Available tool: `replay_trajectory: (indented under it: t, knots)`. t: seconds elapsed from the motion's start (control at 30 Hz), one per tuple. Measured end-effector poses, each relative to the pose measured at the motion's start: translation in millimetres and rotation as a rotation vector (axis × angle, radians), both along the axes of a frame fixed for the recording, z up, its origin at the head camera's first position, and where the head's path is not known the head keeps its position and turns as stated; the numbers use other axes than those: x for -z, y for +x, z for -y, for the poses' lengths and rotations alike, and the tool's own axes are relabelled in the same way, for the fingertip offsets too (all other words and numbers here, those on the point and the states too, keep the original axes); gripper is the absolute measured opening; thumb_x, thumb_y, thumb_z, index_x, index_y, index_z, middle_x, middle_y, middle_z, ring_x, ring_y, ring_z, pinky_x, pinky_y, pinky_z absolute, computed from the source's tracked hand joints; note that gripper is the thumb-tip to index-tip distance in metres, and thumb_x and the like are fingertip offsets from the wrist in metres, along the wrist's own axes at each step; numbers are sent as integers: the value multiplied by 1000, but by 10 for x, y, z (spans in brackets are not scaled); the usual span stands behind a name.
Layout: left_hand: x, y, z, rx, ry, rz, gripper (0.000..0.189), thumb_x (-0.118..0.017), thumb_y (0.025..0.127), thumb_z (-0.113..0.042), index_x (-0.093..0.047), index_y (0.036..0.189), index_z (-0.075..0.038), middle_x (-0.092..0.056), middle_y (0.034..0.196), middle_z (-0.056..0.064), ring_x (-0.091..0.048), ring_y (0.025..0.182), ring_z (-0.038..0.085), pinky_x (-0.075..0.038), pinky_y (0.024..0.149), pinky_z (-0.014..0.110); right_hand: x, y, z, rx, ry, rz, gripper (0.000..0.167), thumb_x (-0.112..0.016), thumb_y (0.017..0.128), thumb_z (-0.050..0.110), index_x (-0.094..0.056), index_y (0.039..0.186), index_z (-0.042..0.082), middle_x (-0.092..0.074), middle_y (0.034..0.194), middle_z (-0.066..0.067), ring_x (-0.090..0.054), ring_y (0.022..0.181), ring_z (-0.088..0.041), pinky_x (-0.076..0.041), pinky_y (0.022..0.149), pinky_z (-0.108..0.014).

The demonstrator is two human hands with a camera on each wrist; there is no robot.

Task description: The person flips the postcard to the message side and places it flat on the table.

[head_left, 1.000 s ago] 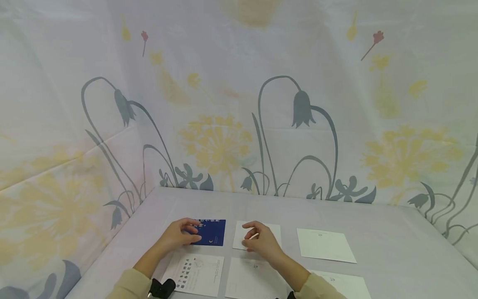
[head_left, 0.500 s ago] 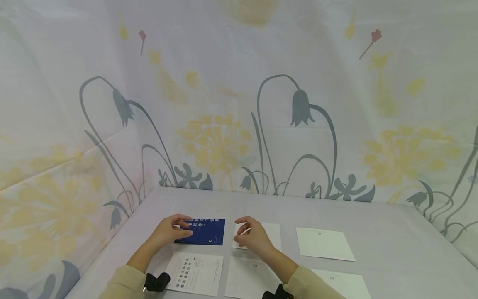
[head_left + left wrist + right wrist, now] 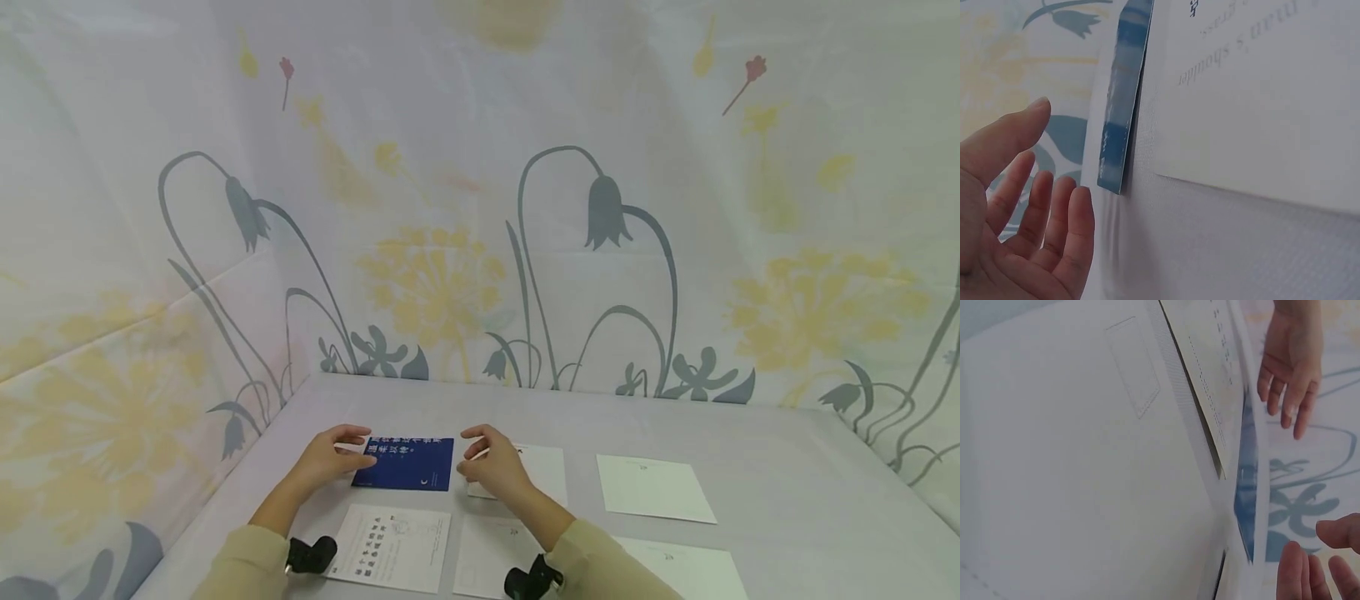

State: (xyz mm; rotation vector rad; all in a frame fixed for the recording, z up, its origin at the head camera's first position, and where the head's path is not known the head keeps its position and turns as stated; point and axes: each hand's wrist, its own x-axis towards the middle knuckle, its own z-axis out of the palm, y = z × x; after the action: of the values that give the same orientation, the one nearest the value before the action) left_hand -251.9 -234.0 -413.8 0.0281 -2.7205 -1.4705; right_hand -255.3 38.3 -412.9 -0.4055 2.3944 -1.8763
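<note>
A dark blue card [image 3: 411, 468] with white lettering and a small moon lies at the back left of the table. My left hand [image 3: 322, 458] is at its left edge with loosely bent fingers. In the left wrist view, that same hand [image 3: 1035, 219] shows nothing between thumb and fingers, a gap separating it from the blue card [image 3: 1124, 100]. My right hand [image 3: 497, 468] hovers just right of the blue card, overlapping a white card [image 3: 547, 475] behind it. The right wrist view shows the right hand's fingers [image 3: 1291, 569] loosely spread, holding nothing.
In front of the blue card lies a white card [image 3: 393, 550] with dark printed characters. Beside it is a plain white card [image 3: 480, 554], partly under the right forearm. Two more white cards lie to the right, one farther back [image 3: 656, 489]. A flower-patterned curtain [image 3: 480, 275] encloses the table.
My left hand has drawn back leftward from over the blue card, uncovering more of its lettering. The right hand has shifted left towards the blue card. The cards have stayed in place.
</note>
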Motion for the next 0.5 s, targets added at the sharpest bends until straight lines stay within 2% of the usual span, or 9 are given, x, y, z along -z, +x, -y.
replay_trajectory:
  t: [0.17, 0.37, 0.5]
  knots:
    - [-3, -40, 29, 7, 14, 16, 56, -78, 74, -11, -54, 122, 4, -55, 113, 21, -59, 92, 29, -54, 71, 37, 13, -57, 72, 10, 3, 12, 49, -69, 72, -7, -53, 119, -4, -53, 85, -10, -57, 66, -16, -54, 60, -30]
    - [-10, -96, 65, -16, 19, 85, 74, -80, 72, -9, -40, 133, 4, -50, 117, 27, -58, 94, 34, -54, 72, 40, 55, -92, 184, 26, 24, 48, 53, -70, 71, -8, -52, 121, -2, -51, 88, -10, -61, 66, -18, -54, 61, -32]
    - [22, -147, 85, -5, 12, 119, 78, -81, 71, -10, -37, 135, 4, -50, 119, 29, -57, 98, 37, -54, 73, 41, 76, -107, 234, 60, 71, 55, 55, -71, 70, -6, -52, 121, 0, -52, 91, -10, -59, 67, -18, -53, 60, -31]
